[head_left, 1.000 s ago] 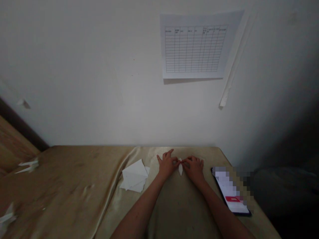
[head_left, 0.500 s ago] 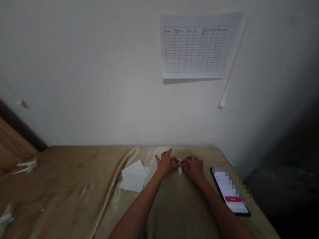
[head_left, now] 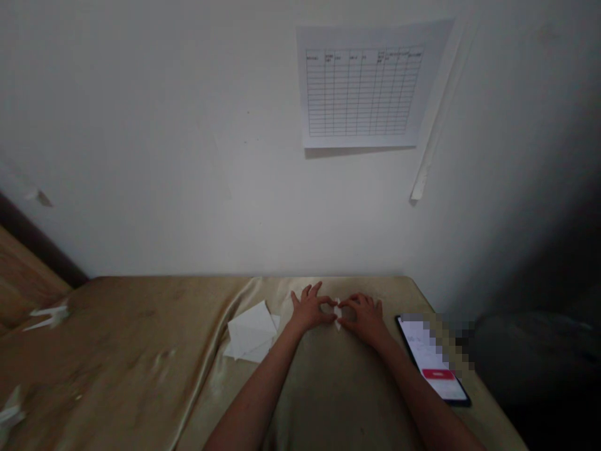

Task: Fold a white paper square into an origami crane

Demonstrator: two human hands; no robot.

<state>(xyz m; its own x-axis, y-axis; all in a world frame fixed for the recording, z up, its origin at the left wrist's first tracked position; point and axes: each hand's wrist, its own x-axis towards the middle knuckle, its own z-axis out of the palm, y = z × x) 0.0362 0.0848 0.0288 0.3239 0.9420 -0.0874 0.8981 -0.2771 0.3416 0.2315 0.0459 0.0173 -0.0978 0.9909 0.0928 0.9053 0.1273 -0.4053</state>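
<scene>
A small, narrow piece of folded white paper lies on the gold cloth between my two hands. My left hand touches its left edge with thumb and index finger, the other fingers spread upward. From the other side, my right hand meets the right edge with thumb and index finger, its remaining fingers bent. Both thumbs sit nearer to me than the index fingers. The fingertips cover parts of the paper's edges. Just left of my left forearm is a loose pile of white paper sheets.
A phone with a lit screen lies right of my right arm. Folded white paper figures rest at the far left of the cloth-covered table. A printed grid sheet hangs on the wall behind.
Thumbs and index fingers, close together before at the paper's middle, have spread apart along its length. The thumbs have moved toward me. The view has shifted slightly.
</scene>
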